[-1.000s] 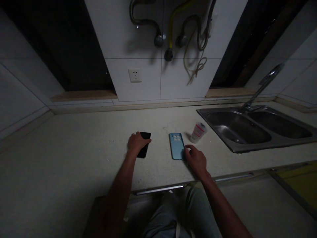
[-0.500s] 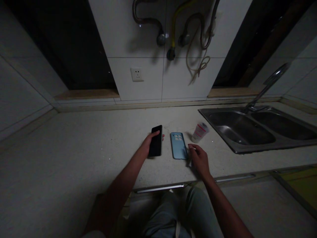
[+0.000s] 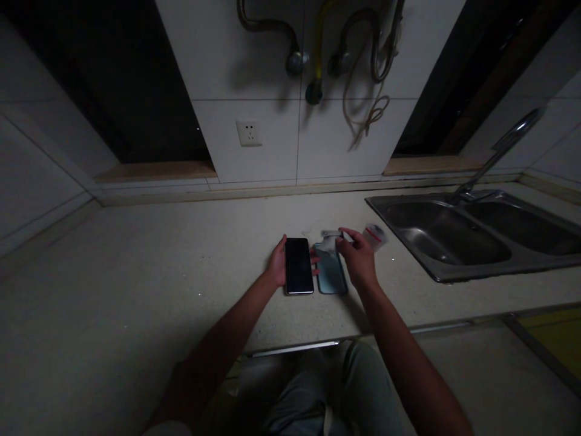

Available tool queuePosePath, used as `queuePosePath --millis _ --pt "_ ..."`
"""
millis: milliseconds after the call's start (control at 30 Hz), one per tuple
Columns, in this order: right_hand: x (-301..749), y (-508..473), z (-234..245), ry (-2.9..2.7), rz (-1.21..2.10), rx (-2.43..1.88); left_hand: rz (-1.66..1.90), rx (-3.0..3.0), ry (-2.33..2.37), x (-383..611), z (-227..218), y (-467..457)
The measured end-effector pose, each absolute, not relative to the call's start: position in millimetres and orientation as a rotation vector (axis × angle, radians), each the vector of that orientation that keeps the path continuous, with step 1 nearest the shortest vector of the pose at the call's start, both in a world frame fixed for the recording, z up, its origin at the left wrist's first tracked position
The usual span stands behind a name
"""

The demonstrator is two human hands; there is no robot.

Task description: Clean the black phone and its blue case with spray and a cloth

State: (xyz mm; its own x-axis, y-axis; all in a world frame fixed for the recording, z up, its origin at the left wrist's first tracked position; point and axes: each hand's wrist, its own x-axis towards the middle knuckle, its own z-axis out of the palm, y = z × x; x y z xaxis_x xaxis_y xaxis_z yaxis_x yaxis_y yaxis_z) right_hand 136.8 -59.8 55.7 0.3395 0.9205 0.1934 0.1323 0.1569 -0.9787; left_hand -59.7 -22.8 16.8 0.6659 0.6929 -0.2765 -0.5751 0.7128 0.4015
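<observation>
My left hand (image 3: pixel 278 266) grips a black phone (image 3: pixel 298 274), screen up, just above the pale countertop (image 3: pixel 158 272). Right beside it, my right hand (image 3: pixel 358 257) tilts a blue phone case (image 3: pixel 330 274) up off the counter, fingers closed on its top end. The case's inner side faces me. The two items nearly touch at their long edges. A small white cup with a red band (image 3: pixel 374 235) lies just behind my right hand.
A double steel sink (image 3: pixel 476 233) with a tap (image 3: pixel 499 151) fills the right side of the counter. On the tiled wall behind are a socket (image 3: pixel 249 132) and hanging hoses (image 3: pixel 345 54). My knees show below the counter's front edge.
My left hand picked up the black phone and carried it rightward beside the case. My right hand went from resting at the case's lower corner to lifting the case by its top end.
</observation>
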Motion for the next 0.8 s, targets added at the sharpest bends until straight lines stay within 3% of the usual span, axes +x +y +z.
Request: queuePosePath --millis 233,433,800 --pt "100.4 -32.1 54.5 -1.586 0.357 -1.388 0.754 0.295 0.496 -57.7 11.6 -19.9" --pt "65.6 -37.7 30.6 -2.294 0.34 -1.232 0.848 0.269 0.55 -52.0 10.9 -17.8" --pt "108.6 -110.8 13.1 -2.632 0.363 -0.809 0.848 0.288 0.526 -52.6 5.8 -20.2"
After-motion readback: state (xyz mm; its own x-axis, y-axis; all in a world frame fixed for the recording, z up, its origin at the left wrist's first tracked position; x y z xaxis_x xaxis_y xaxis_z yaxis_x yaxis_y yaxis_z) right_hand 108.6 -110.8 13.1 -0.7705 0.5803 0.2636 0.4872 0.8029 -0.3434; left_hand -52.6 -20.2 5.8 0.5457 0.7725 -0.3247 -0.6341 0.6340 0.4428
